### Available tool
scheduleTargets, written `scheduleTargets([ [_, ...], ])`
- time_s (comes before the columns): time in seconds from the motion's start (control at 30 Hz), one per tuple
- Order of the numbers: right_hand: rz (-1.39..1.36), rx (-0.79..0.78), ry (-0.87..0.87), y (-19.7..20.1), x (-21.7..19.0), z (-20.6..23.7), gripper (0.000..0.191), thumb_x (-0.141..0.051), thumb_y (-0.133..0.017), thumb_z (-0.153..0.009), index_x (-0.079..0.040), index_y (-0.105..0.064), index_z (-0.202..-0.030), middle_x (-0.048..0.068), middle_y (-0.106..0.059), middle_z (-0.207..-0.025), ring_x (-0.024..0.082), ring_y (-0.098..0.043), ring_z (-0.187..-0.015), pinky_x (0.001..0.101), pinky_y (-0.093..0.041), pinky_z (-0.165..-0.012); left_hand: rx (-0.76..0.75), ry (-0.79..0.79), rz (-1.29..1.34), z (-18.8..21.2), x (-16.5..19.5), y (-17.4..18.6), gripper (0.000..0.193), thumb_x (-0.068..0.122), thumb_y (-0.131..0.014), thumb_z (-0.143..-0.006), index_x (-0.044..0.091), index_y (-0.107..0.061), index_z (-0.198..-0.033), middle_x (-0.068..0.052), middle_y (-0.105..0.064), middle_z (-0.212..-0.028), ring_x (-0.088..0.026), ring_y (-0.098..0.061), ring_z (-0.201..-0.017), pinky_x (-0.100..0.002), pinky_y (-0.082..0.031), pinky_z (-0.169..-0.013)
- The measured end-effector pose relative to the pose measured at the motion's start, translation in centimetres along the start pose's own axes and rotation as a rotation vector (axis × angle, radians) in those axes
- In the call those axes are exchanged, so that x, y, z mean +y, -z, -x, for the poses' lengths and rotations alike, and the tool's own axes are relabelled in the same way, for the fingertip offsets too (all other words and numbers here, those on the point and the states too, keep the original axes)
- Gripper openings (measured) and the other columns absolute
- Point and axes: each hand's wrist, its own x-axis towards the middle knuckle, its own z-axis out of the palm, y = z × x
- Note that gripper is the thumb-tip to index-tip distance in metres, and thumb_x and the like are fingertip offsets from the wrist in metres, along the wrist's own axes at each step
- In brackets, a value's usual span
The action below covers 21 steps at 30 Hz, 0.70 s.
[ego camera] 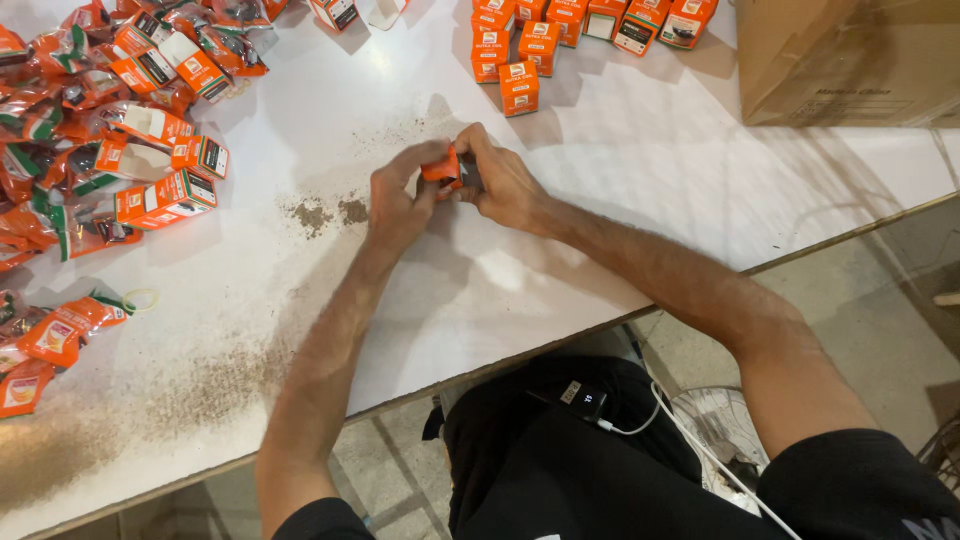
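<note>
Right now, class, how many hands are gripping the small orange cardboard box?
2: left hand on the small orange cardboard box's left end, right hand on its right end.

Single head-worn view, steeply downward and near, over the white table [640,180] edge and the person's lap.

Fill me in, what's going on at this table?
A person seated at a white table holds a small orange box between both hands, left hand and right hand, with fingertips pinching it just above the tabletop. Closed orange boxes stand in rows at the far edge beside a brown carton. Flattened boxes and orange packets are heaped on the left. Brown powder is spilled near the hands.
</note>
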Motion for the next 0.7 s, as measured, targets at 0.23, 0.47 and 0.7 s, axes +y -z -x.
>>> scheduleTargets([
  [0.23,-0.032,-0.006,0.092,-0.1,0.5,-0.1,0.058,-0.002,-0.081,-0.088,-0.009,-0.035,-0.123,0.017,-0.068,-0.113,0.042,-0.067,-0.105,0.0477,-0.052,-0.08,-0.045,-0.057,-0.081,0.4,1.7,1.1,0.022,0.0,-0.072,-0.092,0.003,-0.069,-0.113,-0.019,-0.066,-0.138,-0.035,-0.059,-0.136,-0.042,-0.051,-0.112],
  [0.47,-0.034,-0.031,0.012,0.0,0.6,-0.4,0.059,-0.006,-0.082,-0.088,-0.01,-0.036,-0.124,0.014,-0.068,-0.103,0.038,-0.07,-0.101,0.0476,-0.053,-0.078,-0.07,-0.12,-0.107,0.4,1.2,1.2,0.011,0.002,-0.073,-0.096,0.002,-0.066,-0.104,-0.019,-0.068,-0.135,-0.037,-0.061,-0.136,-0.044,-0.054,-0.108],
  [0.7,0.132,-0.016,0.163,-0.5,0.3,0.0,0.077,-0.004,-0.083,-0.086,-0.008,-0.035,-0.146,0.022,-0.063,-0.123,0.043,-0.063,-0.111,0.0483,-0.053,-0.086,-0.217,-0.403,-0.441,0.7,1.6,2.0,0.015,0.001,-0.072,-0.092,-0.002,-0.06,-0.102,-0.021,-0.059,-0.148,-0.037,-0.052,-0.142,-0.05,-0.042,-0.122],
])
